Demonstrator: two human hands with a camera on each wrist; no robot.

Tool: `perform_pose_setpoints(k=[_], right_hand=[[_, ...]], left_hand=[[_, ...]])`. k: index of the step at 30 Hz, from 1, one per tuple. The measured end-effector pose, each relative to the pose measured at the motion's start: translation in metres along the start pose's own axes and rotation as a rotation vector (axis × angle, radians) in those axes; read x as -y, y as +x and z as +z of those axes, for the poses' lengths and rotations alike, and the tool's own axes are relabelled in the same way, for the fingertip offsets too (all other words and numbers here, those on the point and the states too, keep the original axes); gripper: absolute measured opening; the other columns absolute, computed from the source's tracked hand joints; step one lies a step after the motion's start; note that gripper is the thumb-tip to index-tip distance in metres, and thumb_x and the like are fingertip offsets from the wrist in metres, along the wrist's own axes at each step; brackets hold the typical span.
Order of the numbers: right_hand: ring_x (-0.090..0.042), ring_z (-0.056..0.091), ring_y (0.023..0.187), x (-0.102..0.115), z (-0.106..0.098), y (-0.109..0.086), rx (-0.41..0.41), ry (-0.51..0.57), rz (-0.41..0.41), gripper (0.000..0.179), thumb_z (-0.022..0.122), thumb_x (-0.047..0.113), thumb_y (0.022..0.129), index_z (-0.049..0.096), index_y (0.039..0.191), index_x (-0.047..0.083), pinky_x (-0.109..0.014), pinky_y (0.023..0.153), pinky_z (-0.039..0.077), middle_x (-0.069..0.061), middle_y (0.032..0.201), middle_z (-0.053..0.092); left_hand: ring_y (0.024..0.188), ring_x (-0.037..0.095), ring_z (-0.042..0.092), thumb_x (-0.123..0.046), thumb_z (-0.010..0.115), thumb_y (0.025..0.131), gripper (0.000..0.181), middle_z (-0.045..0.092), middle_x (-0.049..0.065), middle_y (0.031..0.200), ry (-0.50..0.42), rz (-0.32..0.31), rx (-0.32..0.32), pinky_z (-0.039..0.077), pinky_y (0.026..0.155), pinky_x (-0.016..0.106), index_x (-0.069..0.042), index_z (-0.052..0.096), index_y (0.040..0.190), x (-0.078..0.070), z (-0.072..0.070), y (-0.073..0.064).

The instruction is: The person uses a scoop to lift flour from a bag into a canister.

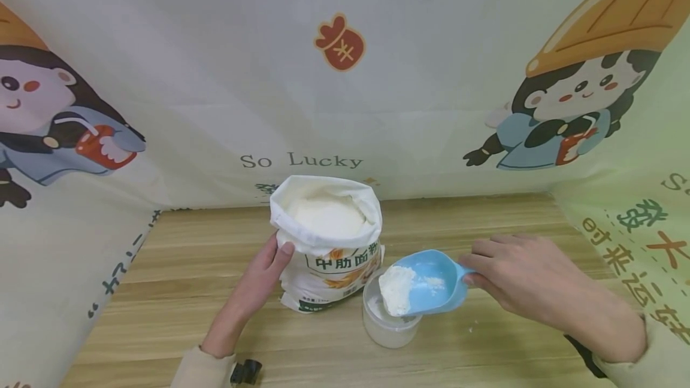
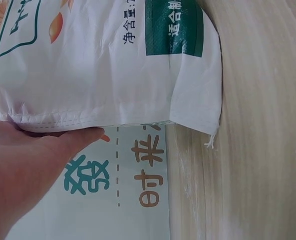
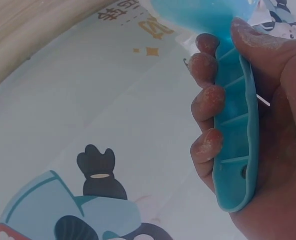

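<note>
A white flour bag (image 1: pixel 336 280) stands upright with its top rolled back, and white flour (image 1: pixel 329 215) shows inside. My left hand (image 1: pixel 264 271) grips the bag's left side near the top, thumb on the front. In the left wrist view that hand (image 2: pixel 33 160) lies along the bag's seamed edge. My right hand (image 1: pixel 517 277) holds a light blue scoop (image 1: pixel 444 295) by its handle, the fingers curled round the ribbed grip (image 3: pixel 232 130). A heap of flour (image 1: pixel 396 292) sits at the scoop's front lip, over a clear round tub (image 1: pixel 390 331). The scoop hides part of the tub's opening.
The things stand on a wood-grain table (image 1: pixel 178 292). A printed cloth (image 1: pixel 431 154) rises behind it and along both sides. Small white specks (image 1: pixel 471 328) lie on the table right of the tub.
</note>
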State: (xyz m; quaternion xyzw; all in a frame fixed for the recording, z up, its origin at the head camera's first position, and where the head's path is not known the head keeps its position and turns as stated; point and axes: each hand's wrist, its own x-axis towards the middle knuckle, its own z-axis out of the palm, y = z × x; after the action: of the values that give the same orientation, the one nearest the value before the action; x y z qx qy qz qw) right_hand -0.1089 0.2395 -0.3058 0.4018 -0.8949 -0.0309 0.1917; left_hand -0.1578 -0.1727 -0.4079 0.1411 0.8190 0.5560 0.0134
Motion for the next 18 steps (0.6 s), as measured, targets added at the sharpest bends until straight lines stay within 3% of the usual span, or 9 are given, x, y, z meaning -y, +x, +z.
perform_pose_setpoints(k=[18], right_hand=[[-0.015, 0.063, 0.071, 0.007, -0.007, 0.011, -0.025, -0.068, -0.051, 0.025, 0.092, 0.027, 0.078, 0.074, 0.093, 0.017, -0.034, 0.059, 0.056, 0.006, 0.082, 0.064]], left_hand=[[0.153, 0.041, 0.024, -0.035, 0.042, 0.113, 0.061, 0.027, 0.021, 0.167, -0.022, 0.003, 0.024, 0.024, 0.120, 0.063, -0.007, 0.022, 0.163, 0.000, 0.000, 0.001]])
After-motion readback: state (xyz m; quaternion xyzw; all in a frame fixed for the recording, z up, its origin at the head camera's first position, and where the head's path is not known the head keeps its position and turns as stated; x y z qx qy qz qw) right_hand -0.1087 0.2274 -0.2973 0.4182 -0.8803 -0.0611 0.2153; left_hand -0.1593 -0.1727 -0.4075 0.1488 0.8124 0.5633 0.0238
